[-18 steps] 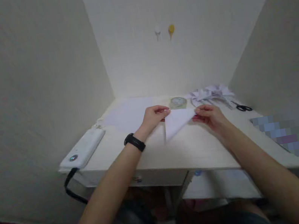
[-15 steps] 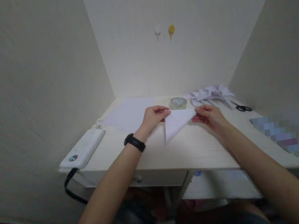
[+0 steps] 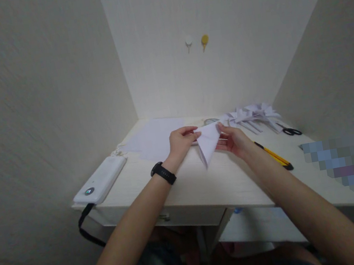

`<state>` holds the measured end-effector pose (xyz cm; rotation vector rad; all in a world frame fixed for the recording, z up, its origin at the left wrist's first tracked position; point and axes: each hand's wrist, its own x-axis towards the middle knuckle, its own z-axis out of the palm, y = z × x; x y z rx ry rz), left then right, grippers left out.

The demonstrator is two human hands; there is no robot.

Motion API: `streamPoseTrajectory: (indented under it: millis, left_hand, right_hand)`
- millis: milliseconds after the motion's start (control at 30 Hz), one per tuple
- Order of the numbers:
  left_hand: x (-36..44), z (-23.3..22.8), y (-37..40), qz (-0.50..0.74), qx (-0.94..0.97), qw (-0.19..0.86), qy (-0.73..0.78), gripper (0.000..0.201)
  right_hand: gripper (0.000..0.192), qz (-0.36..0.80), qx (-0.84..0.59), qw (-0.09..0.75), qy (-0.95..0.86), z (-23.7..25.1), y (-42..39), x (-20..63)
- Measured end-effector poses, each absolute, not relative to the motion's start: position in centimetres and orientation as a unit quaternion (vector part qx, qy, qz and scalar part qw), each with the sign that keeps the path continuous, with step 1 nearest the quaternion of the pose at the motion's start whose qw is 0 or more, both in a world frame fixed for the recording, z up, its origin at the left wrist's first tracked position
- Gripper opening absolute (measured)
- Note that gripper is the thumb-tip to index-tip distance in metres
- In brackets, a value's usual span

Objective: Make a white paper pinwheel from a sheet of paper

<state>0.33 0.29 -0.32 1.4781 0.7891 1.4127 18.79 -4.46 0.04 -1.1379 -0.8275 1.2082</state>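
Both hands, left hand point(image 3: 181, 140) and right hand point(image 3: 232, 139), pinched the folded paper triangle point(image 3: 208, 141) above mid-bench point(image 3: 186, 185); I judged folding half-done, more creases left.

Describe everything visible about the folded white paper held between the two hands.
The folded white paper is a plain, unmarked sheet creased into a triangle whose sharp tip points down toward the desk. It looks thin and crisp. It seems lifted slightly off the desk, tilted. The left hand pinches its upper left corner; the right hand grips its upper right edge, fingers partly behind it. Nothing else touches it.
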Motion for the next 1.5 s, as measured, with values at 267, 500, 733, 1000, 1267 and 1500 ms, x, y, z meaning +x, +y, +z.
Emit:
streamPoseTrajectory:
  millis: [267,500,733,1000,1267,1500]
  left_hand:
    - [0.0,0.1,-0.1,0.580,0.540,0.531,0.301,0.026]
    - [-0.1,0.9,-0.8,0.517,0.585,0.560,0.279,0.042]
    - [0.3,0.6,-1.1,0.521,0.598,0.521,0.315,0.037]
    - [0.7,0.2,-1.2,0.510,0.589,0.555,0.292,0.032]
    - [1.1,-0.3,-1.4,0.479,0.599,0.588,0.257,0.030]
    - [1.1,-0.3,-1.5,0.485,0.600,0.577,0.269,0.032]
  right_hand:
    - [0.037,0.491,-0.443,0.601,-0.448,1.5,-2.5,17.8]
    - [0.037,0.564,-0.419,0.430,-0.567,2.9,-3.9,19.1]
    - [0.043,0.561,-0.438,0.336,-0.616,1.7,-5.0,17.9]
    - [0.042,0.483,-0.477,0.483,-0.553,1.3,-4.5,17.6]
    - [0.032,0.427,-0.462,0.583,-0.514,1.4,-4.1,17.3]
    - [0.032,0.433,-0.456,0.593,-0.502,1.3,-4.0,17.1]
